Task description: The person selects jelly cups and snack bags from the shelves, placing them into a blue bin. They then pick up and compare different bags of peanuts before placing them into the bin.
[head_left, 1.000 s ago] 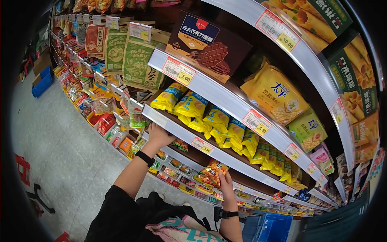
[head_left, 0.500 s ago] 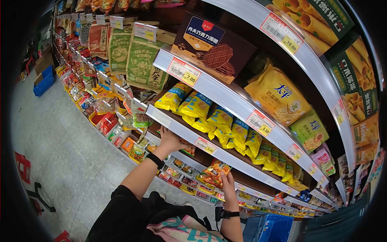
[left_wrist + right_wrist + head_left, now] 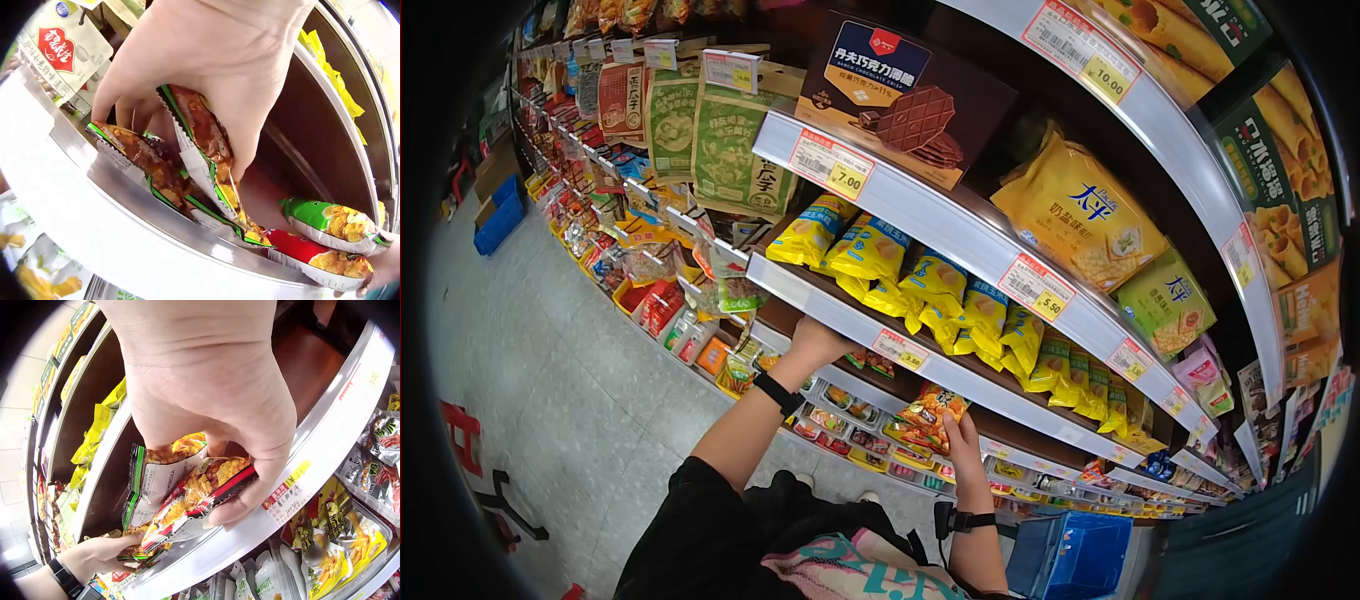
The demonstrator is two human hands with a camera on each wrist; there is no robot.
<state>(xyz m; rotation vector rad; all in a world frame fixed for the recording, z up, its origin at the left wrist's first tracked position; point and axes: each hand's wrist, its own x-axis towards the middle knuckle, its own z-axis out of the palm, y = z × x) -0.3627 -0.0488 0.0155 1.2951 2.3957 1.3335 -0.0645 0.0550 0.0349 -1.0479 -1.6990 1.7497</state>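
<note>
Some packets (image 3: 201,134) sat gripped in my left hand (image 3: 194,56), while my right hand (image 3: 206,387) pinched a red packet (image 3: 203,490), best done gently, without crushing.

A brown-and-navy rectangular cardboard box (image 3: 905,100) stands on a white-edged shelf (image 3: 920,210), with a yellow plastic cracker packet (image 3: 1085,210) to its right and a green plastic cracker packet (image 3: 1168,302) further right. Green flat pouches (image 3: 740,150) hang left of the box. One shelf down lies a row of yellow-and-blue plastic bags (image 3: 865,250); red-and-orange plastic snack packets (image 3: 162,169) are at the front of the shelf below (partly under the left hand (image 3: 200,69)).
</note>
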